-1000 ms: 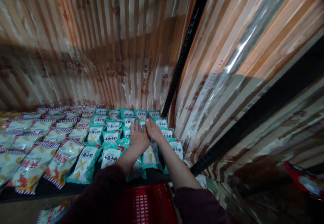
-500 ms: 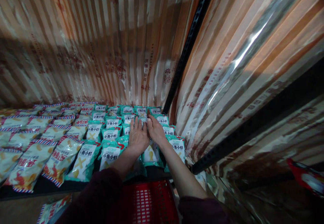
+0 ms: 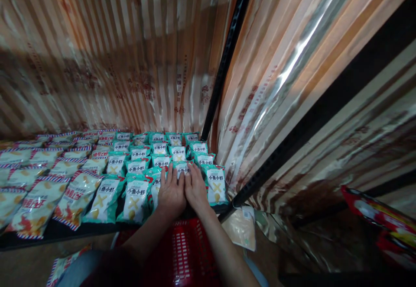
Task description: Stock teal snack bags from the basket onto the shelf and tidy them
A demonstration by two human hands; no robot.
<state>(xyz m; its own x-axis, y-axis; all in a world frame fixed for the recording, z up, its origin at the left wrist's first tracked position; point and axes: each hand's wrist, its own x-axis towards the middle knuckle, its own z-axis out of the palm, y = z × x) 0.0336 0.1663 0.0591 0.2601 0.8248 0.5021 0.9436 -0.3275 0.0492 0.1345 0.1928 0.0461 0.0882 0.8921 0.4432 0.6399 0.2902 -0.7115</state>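
Observation:
My left hand (image 3: 170, 191) and my right hand (image 3: 195, 188) lie side by side, palms down and fingers stretched out, on a teal snack packet (image 3: 180, 167) in the front of the shelf's right-hand rows. The two hands touch each other and cover most of the packets under them. Rows of teal snack packets (image 3: 135, 197) fill the right part of the black shelf (image 3: 58, 235). One teal packet (image 3: 216, 184) lies just right of my right hand.
Red-and-blue striped snack packets (image 3: 39, 200) cover the shelf's left part. A red plastic basket (image 3: 186, 252) sits below my arms. A black upright post (image 3: 224, 62) marks the shelf's right end. Striped plastic sheeting (image 3: 130, 53) hangs behind and to the right. Red packets (image 3: 377, 217) lie at right.
Both hands have drawn back from the far rows toward the shelf's front edge, still flat and together. The view has shifted a little to the right.

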